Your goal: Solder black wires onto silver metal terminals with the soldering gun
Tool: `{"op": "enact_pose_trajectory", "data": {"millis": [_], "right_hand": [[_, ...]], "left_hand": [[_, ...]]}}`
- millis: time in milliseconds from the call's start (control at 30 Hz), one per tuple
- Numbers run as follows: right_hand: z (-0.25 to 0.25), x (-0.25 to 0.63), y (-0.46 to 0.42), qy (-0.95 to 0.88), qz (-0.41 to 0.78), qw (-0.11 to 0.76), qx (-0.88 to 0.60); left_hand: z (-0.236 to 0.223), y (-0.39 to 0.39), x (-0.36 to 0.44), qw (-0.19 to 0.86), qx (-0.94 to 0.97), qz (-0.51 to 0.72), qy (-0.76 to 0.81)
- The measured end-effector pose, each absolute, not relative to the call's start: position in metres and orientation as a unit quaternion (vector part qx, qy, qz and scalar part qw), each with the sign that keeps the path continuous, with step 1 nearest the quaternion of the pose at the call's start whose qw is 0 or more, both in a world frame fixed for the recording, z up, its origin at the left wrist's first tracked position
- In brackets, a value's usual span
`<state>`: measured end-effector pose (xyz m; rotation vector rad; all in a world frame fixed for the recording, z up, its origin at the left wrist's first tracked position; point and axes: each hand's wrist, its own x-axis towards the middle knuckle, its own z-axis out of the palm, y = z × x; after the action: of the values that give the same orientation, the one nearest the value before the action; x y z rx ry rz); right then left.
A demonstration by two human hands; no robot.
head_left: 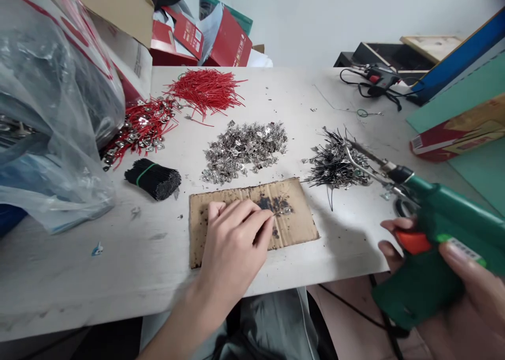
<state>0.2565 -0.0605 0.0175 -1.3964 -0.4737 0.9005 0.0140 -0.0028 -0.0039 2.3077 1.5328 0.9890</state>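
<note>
My left hand (236, 239) lies over a scorched piece of cardboard (303, 228), its thumb and forefinger pinched on what looks like a thin wire, mostly hidden by the fingers. A small metal terminal tab (286, 211) lies just past those fingertips on the dark burn marks. At the right, my right hand (469, 286) grips a green soldering gun (442, 207) with a red trigger (413, 242). Its metal tip and feed tube point left, in front of a pile of black wires with metal tabs (337, 163). Loose metal tabs (246, 150) are heaped behind the cardboard.
A bundle of black wires (153, 178) in a green band lies left. Red wires (207, 92) and red wires with tabs (144, 123) are piled farther back. A plastic bag (59, 102) crowds the left side; a corded tool (379, 79) and boxes (460, 129) stand right.
</note>
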Motion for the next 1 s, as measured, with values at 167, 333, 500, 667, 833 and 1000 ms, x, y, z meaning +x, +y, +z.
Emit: {"op": "enact_pose_trajectory", "data": {"millis": [167, 333, 500, 667, 833, 1000], "right_hand": [[0.003, 0.262, -0.029, -0.213, 0.423, 0.693, -0.543], [-0.004, 0.271, -0.025, -0.163, 0.468, 0.722, -0.482], [-0.003, 0.270, -0.025, -0.147, 0.472, 0.734, -0.466], [-0.004, 0.270, -0.022, -0.143, 0.487, 0.736, -0.448], [-0.004, 0.271, -0.022, -0.142, 0.492, 0.736, -0.442], [-0.004, 0.272, -0.021, -0.139, 0.497, 0.737, -0.435]], "left_hand": [[-0.004, -0.003, 0.014, 0.101, 0.781, 0.335, 0.518], [-0.003, -0.003, 0.014, 0.099, 0.780, 0.335, 0.520], [-0.003, -0.003, 0.015, 0.098, 0.780, 0.336, 0.519], [-0.003, -0.003, 0.014, 0.100, 0.779, 0.338, 0.518], [-0.004, -0.003, 0.014, 0.097, 0.779, 0.337, 0.520], [-0.003, -0.003, 0.014, 0.100, 0.779, 0.331, 0.523]]}}
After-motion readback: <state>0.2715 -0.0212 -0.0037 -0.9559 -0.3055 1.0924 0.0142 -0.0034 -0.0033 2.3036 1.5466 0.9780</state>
